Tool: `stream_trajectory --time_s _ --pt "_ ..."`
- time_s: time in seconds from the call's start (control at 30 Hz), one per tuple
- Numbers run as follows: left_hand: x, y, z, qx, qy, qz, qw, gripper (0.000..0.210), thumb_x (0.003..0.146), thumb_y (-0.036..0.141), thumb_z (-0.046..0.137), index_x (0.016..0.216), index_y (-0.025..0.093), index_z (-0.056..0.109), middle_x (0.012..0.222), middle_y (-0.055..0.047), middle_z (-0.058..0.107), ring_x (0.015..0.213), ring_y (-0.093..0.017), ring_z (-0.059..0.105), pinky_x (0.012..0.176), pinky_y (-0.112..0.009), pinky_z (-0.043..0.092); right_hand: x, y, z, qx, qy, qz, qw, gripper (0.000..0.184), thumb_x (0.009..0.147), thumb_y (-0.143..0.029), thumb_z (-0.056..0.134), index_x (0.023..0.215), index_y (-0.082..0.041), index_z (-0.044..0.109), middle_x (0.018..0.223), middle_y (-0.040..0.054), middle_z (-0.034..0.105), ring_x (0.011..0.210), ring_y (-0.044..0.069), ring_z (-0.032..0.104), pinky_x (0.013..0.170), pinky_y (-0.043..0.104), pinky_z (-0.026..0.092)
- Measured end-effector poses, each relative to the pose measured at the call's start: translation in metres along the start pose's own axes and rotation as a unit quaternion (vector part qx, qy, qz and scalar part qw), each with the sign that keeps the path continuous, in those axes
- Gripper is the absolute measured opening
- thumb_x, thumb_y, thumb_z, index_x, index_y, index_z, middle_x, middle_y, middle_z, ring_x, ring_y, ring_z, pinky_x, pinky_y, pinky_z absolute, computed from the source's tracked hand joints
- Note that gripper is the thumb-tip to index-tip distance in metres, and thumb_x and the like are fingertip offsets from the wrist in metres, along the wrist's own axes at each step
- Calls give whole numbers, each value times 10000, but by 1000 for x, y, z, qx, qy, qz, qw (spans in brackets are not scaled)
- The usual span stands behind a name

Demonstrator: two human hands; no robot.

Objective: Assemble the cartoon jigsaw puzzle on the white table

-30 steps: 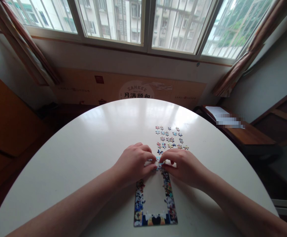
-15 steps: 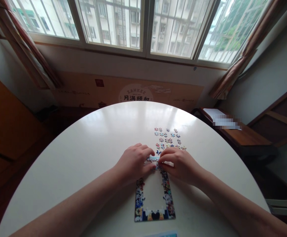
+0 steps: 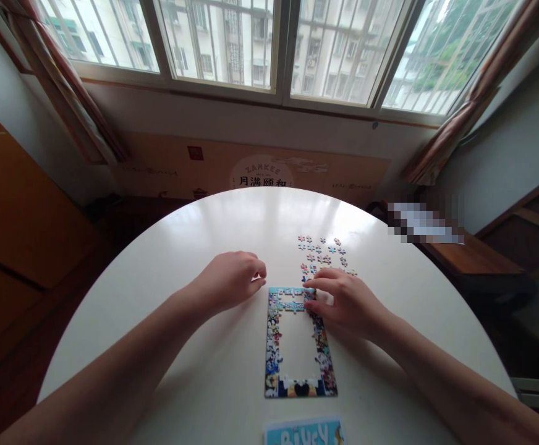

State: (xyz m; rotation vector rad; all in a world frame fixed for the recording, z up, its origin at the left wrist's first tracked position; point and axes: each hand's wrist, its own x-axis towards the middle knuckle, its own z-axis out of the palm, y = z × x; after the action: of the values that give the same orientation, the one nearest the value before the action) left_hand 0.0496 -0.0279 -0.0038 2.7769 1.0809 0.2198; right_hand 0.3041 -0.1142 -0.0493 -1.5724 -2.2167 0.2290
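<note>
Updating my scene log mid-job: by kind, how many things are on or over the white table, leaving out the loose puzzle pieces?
Left hand and right hand: 2
Partly assembled jigsaw puzzle: 1
Blue card with white lettering: 1
Total: 4

The left forearm [image 3: 151,337] reaches in from eight o'clock, its left hand [image 3: 232,278] loosely curled toward three, while the right forearm [image 3: 429,358] enters from four, its right hand [image 3: 341,300] pointing thumb and forefinger, spread apart, toward nine.
</note>
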Motion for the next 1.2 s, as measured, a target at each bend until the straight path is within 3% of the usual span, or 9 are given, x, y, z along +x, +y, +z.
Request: stream_trajectory --time_s 0.37,0.67,0.8,0.97,1.07,1.2 --pt "1 6 0 12 -41 -19 999 225 926 274 571 921 205 784 962 -57 760 809 -208 680 663 -305 479 2 1 3 34 -20 47 998 107 863 -319 737 962 -297 771 1023 29 726 875 205 669 765 360 522" --pt "1 7 2 6 -8 -5 1000 215 929 248 572 913 194 779 964 -63 765 787 -202 683 667 -312 495 3 5 -1 126 -25 71 989 64 824 -273 751 863 -239 713 848 6 710 735 160 584 663 316 448" --pt "1 9 4 -37 22 7 999 210 927 238 579 908 189 783 962 -63 769 790 -194 680 669 -306 500 4 9 -3 273 -53 95 956 135 839 -358 751 830 -223 745 799 20 726 703 151 605 664 317 478" --pt "2 20 7 -193 32 7 981 180 910 251 623 913 189 792 895 -43 777 749 -158 665 694 -296 513 4 7 -8 456 -60 147 876 217 776 -397 831 895 -223 781 836 37 761 753 151 675 704 303 528" --pt "3 27 10 -282 -5 -13 959 215 917 316 634 943 182 799 883 -54 781 747 -158 671 687 -293 519 4 3 -8 473 -54 162 864 197 768 -374 846 885 -225 792 802 37 766 696 130 661 620 260 496" --pt "5 29 16 -350 -34 -32 936 261 901 385 662 944 169 802 862 -67 780 764 -175 686 687 -300 512 3 -1 -4 479 -37 154 863 177 770 -361 847 885 -233 804 806 40 771 710 133 676 628 255 510"
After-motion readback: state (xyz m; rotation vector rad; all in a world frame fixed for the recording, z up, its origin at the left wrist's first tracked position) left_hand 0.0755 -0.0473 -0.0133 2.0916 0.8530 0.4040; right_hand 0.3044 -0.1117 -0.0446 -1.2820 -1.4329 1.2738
